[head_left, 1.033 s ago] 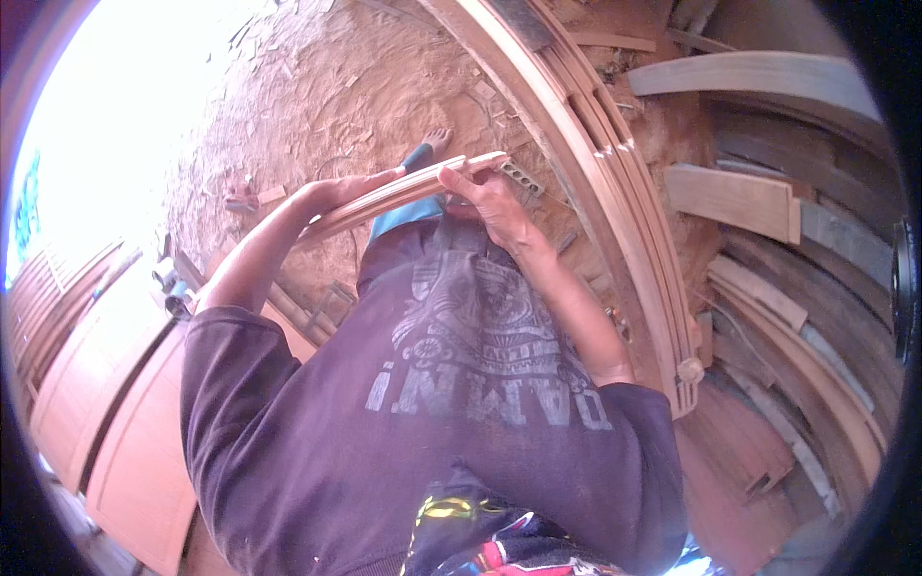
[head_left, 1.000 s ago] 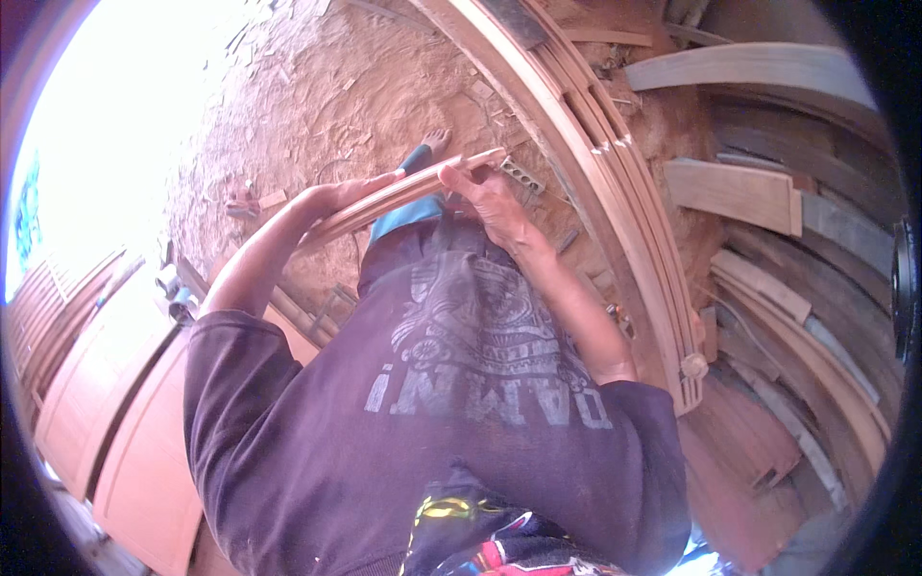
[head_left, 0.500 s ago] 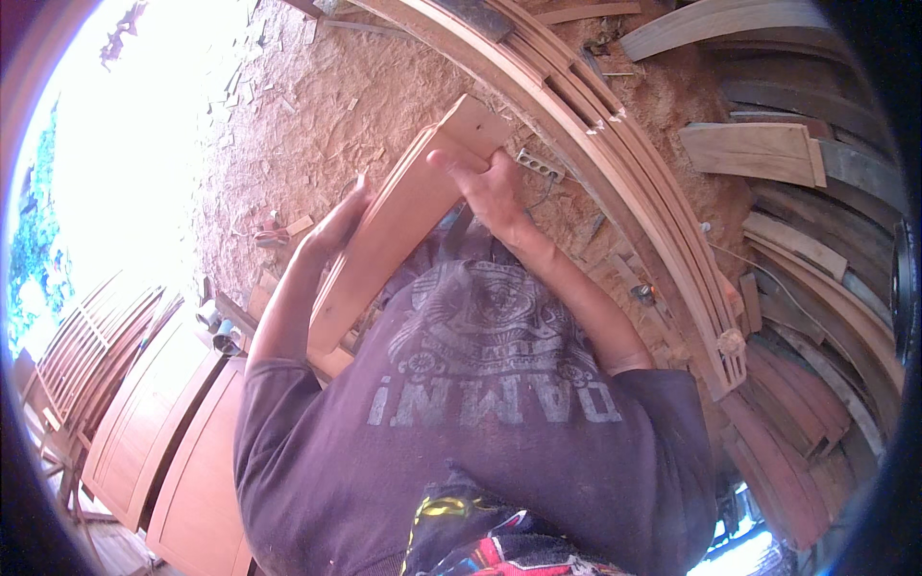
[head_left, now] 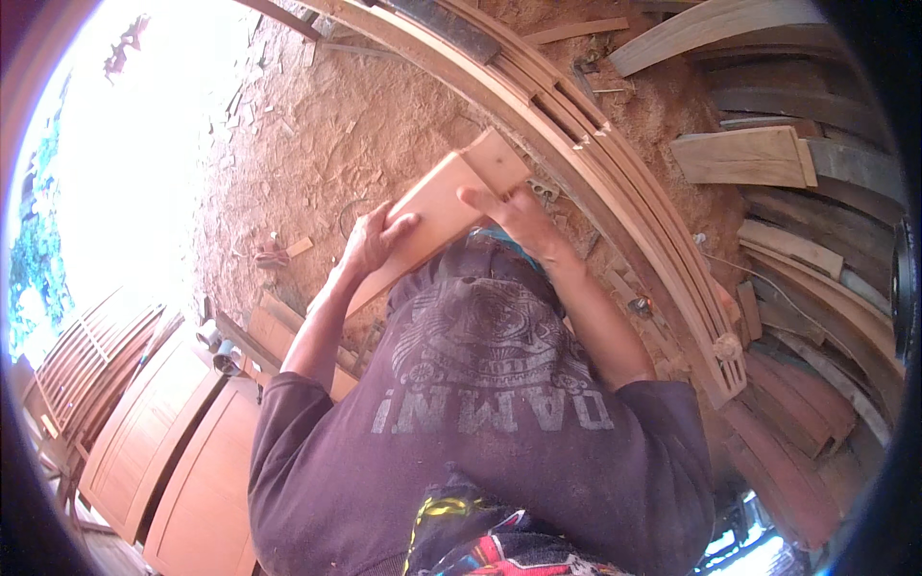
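A pale, planed wooden board (head_left: 434,204) lies slantwise in front of my chest, its far end pointing up and to the right. That far end has a stepped part with a small dark spot; whether this is cut into the board or a second piece beneath, I cannot tell. My left hand (head_left: 375,240) grips the board's left edge, thumb across its top face. My right hand (head_left: 517,219) clasps the right edge near the stepped end, thumb on top and the other fingers mostly hidden. The board's near end is partly covered by my left forearm.
Long wooden beams with slots (head_left: 600,144) run along the right of the board. Stacked planks (head_left: 759,158) fill the far right. Sawdust and wood chips cover the ground (head_left: 317,144). Wooden panels (head_left: 158,422) lean at the lower left; a corded tool (head_left: 271,254) lies on the ground.
The board has swung clockwise, its far end moving right and nearer to me. My left hand has shifted right, its thumb now over the top face; my right hand has moved slightly right and nearer.
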A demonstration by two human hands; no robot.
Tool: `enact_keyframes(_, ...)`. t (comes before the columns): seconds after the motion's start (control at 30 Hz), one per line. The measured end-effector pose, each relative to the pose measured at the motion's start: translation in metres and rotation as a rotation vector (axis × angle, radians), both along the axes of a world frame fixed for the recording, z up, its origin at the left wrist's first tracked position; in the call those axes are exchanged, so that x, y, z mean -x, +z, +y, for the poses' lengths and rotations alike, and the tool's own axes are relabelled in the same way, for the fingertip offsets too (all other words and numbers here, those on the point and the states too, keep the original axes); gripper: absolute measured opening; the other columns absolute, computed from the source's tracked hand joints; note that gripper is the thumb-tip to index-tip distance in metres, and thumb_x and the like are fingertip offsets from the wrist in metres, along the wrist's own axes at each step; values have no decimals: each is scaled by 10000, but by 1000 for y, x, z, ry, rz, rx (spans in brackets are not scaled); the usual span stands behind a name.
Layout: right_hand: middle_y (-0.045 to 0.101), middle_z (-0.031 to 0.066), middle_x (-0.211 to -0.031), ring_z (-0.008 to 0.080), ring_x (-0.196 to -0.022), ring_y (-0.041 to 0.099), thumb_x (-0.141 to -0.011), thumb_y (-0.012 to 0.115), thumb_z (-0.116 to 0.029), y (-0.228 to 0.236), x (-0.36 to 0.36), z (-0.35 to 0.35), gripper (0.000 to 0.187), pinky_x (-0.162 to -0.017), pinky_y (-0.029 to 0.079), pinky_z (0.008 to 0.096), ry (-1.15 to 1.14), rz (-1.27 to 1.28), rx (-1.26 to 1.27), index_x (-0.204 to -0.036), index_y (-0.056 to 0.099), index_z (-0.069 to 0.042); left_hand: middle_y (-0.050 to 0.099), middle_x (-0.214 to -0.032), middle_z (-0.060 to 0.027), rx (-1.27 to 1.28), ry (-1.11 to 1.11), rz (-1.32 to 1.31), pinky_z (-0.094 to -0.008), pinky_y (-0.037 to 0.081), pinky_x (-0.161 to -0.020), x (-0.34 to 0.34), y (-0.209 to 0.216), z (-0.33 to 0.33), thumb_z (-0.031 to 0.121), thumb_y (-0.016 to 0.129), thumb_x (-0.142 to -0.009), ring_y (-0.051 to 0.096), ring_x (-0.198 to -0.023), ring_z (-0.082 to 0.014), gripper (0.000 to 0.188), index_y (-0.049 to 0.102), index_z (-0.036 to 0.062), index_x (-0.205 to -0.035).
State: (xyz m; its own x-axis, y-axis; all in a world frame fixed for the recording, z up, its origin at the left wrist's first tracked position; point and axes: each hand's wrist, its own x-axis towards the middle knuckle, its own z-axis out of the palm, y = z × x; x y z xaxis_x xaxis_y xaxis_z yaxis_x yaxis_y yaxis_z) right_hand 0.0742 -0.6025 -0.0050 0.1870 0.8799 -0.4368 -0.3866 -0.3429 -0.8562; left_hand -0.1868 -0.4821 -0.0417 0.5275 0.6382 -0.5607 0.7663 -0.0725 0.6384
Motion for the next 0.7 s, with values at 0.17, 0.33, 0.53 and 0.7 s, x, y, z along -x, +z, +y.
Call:
enact_keyframes(0.17, 681, 176, -1277, 266, -1182, 664, -931, 752, -476, 33, -74, -47, 728, -988, 517, 385, -129, 30, -56, -1413, 544, 28, 742, -942, -235, -151, -323, 268, -496, 547, -831, -63, 70, 9, 732, 652, -864, 724, -941, -406, 783, 702, 6, -1156)
enact_keyframes(0.33, 715, 274, -1138, 390, -1102, 706, -907, 640, -687, 45, -86, -48, 740, -941, 541, 473, 337, -1112, 218, -1342, 657, -89, 743, -867, -230, -198, -533, 281, -525, 576, -768, -102, 73, 22, 895, 541, -795, 744, -857, -401, 903, 754, 49, -1030)
enact_keyframes(0.53, 735, 214, -1162, 302, -1091, 714, -1033, 580, -482, 50, -93, -65, 510, -943, 540, 407, 405, -937, 348, -1257, 700, -40, 751, -890, -216, -75, -702, 356, -518, 573, -777, -116, 65, 23, 936, 506, -772, 743, -876, -392, 976, 751, 21, -1008)
enact_keyframes(0.7, 576, 136, -1452, 218, -1197, 643, -1111, 459, -399, 1, -101, -116, 519, -1054, 496, 358, -120, -191, 256, -1433, 562, -6, 765, -912, -185, -103, -716, 257, -473, 591, -811, -128, 68, 42, 993, 477, -715, 745, -940, -367, 1014, 811, 54, -901)
